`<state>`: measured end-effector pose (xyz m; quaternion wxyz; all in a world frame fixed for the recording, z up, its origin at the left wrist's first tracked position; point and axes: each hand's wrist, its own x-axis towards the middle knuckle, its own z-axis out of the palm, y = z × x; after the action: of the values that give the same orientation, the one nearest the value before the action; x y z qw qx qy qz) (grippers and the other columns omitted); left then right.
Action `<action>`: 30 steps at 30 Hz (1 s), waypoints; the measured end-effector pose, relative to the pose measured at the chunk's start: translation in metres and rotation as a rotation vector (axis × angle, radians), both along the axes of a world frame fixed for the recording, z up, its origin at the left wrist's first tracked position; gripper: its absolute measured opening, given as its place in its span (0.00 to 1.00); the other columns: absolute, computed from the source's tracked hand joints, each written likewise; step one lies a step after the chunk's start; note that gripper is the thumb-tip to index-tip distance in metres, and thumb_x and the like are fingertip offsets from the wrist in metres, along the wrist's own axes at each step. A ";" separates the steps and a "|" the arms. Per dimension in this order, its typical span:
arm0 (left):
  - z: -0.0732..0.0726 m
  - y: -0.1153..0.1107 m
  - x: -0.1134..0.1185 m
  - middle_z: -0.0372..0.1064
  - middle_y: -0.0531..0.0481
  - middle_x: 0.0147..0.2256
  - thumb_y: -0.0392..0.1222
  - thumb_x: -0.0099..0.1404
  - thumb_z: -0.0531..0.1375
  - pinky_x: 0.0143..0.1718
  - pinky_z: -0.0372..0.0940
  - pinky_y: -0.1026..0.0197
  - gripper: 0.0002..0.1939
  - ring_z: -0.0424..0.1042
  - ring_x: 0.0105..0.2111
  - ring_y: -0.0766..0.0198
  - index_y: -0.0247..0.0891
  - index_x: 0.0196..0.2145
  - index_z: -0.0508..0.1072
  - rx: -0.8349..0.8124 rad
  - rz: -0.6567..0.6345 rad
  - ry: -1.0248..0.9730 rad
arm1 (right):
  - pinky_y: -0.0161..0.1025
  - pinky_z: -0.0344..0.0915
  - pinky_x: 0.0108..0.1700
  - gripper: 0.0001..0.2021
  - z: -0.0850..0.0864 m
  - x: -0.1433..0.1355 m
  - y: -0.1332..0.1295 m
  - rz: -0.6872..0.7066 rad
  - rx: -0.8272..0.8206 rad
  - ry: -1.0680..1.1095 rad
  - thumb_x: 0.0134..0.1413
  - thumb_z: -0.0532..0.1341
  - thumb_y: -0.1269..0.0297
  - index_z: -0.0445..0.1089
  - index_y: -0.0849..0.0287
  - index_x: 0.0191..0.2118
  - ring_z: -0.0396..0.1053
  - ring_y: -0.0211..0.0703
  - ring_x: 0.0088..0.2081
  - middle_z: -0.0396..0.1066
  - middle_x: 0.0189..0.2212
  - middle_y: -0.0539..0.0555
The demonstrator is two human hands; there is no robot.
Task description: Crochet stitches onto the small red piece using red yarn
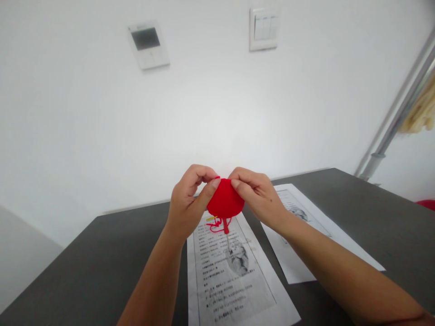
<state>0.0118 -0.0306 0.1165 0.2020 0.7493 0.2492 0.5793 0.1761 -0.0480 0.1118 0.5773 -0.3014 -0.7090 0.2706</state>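
A red, rounded piece that looks like felt (225, 199) is held up over the table between both hands. My left hand (190, 194) pinches its upper left edge between thumb and fingers, and my right hand (256, 192) pinches the upper right edge the same way. Beneath it, a tool with a red handle (226, 226) and a thin metal shaft lies on a printed sheet (217, 290). Loose red thread (215, 228) curls beside the handle, near a small yellow item (211, 219) that is too small to name. The felt piece hides part of the sheet.
A second printed sheet (326, 246) lies on the dark table (84, 267) under my right forearm. Behind the table rises a white wall with a wall panel (149, 45) and a light switch (264, 29). A grey pole (397, 122) slants at the right.
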 end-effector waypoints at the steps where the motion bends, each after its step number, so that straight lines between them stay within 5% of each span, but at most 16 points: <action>1: 0.000 0.000 0.000 0.70 0.52 0.32 0.40 0.65 0.60 0.32 0.63 0.65 0.03 0.68 0.30 0.67 0.39 0.35 0.71 -0.009 -0.003 -0.005 | 0.33 0.53 0.26 0.10 0.000 0.000 0.000 0.002 -0.002 0.000 0.56 0.52 0.69 0.62 0.58 0.25 0.57 0.34 0.23 0.59 0.20 0.46; 30: 0.000 0.000 0.002 0.71 0.51 0.31 0.41 0.64 0.61 0.31 0.64 0.65 0.03 0.69 0.31 0.66 0.39 0.34 0.72 0.050 -0.018 -0.027 | 0.33 0.53 0.25 0.10 0.001 0.003 -0.002 0.163 -0.075 0.035 0.56 0.51 0.68 0.64 0.58 0.26 0.56 0.33 0.23 0.60 0.21 0.46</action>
<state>0.0138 -0.0306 0.1160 0.1918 0.7484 0.2249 0.5937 0.1787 -0.0501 0.1130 0.5541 -0.2592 -0.7103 0.3482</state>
